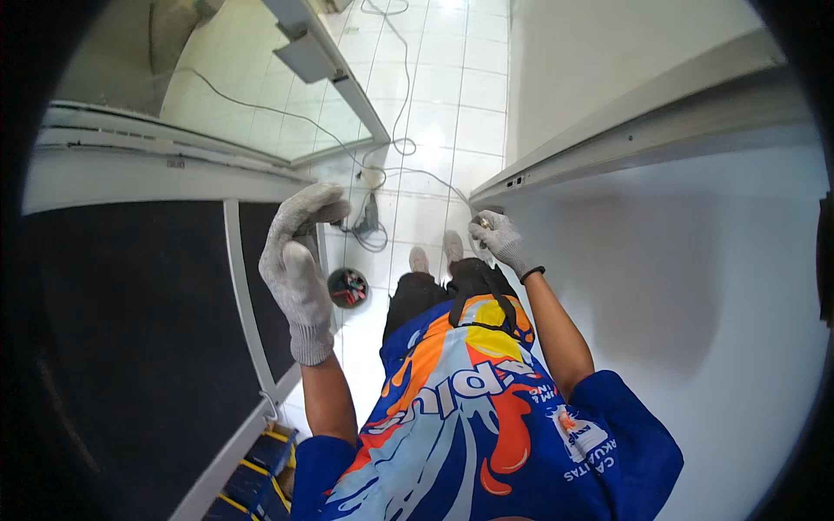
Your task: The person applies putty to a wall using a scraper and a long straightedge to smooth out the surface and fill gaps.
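Observation:
My left hand (300, 260), in a pale knit glove, is raised beside the dark-panelled white-framed door (139, 295), its fingers loosely curved and apart from the thumb, with nothing visible in it. My right hand (499, 234), also gloved, is closed on a small metal object (483, 222), partly hidden by the fingers, beside the lower end of the long metal rail (630, 135) along the white right-hand wall (712, 278).
A glass panel (234, 78) stands upper left. Grey cables (404, 104) snake over white floor tiles (478, 87) around a grey power tool (369, 217). A bucket of tools (347, 287) sits left of my feet (452, 247); blue-yellow bags (252, 478) lie lower left.

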### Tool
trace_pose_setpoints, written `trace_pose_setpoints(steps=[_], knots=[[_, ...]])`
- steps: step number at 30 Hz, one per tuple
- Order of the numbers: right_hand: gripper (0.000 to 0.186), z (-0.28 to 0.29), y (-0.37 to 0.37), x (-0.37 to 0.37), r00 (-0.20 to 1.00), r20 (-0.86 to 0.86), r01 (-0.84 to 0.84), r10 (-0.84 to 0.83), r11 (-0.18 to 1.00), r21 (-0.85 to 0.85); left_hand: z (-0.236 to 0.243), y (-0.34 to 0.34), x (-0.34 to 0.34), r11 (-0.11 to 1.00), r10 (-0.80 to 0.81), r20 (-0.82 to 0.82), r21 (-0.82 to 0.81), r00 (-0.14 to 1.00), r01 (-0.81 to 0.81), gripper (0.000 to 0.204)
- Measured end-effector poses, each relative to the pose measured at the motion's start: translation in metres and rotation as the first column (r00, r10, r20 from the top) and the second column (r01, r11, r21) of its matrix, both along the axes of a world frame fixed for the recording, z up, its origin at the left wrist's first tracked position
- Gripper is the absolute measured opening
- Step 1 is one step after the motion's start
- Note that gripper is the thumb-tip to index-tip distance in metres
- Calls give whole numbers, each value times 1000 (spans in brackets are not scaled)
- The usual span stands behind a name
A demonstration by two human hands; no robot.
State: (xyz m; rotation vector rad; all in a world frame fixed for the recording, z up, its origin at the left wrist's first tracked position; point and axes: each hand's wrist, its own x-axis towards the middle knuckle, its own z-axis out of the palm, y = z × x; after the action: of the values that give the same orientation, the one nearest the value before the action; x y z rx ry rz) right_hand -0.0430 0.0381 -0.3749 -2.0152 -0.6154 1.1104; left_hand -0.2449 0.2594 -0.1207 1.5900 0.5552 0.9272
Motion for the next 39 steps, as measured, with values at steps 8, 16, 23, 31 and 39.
trace_pose_setpoints(steps=[8,16,23,31,39], knots=[[21,-107,7,12,907,-407,115,-109,993,-10,47,-57,36,933,-274,223,298,936,202,71],[21,-209,13,16,961,-271,-20,-53,965,-260,11,-53,45,964,-233,207,178,950,198,60],[22,-295,13,24,964,-264,-107,-6,906,-410,-89,-26,48,989,-141,111,-24,984,145,53],[35,-449,38,-9,974,-189,-208,126,828,-520,-375,-80,-7,809,-107,-508,-544,855,-222,33],[28,-641,81,-41,952,129,-167,278,824,-541,-512,-168,-104,795,-345,-831,-506,437,-335,32]])
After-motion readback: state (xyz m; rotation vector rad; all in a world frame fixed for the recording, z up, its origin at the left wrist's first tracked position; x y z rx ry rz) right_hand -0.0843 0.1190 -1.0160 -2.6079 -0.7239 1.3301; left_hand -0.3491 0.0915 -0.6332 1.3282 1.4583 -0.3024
